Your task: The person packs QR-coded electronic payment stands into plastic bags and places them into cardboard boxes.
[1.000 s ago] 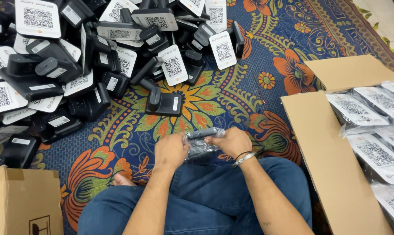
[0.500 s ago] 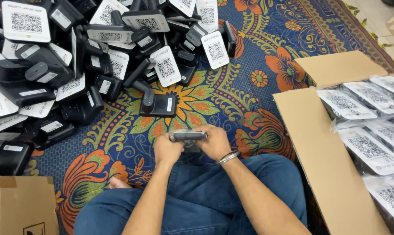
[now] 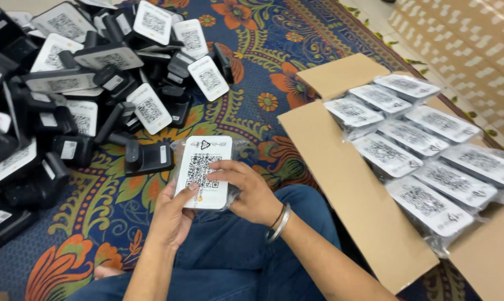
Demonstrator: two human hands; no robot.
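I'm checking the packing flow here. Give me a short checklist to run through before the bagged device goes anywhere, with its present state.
1. Both hands on the device: ok. The left hand and right hand hold the white-faced device.
2. Clear bag around it: ok, plastic shows at its edges.
3. Bag sealed: cannot tell.
4. Cardboard box open: ok, flaps are spread.
5. Room in the box: cannot tell; bagged devices fill the visible part.
6. Loose pile apart from the hands: ok.
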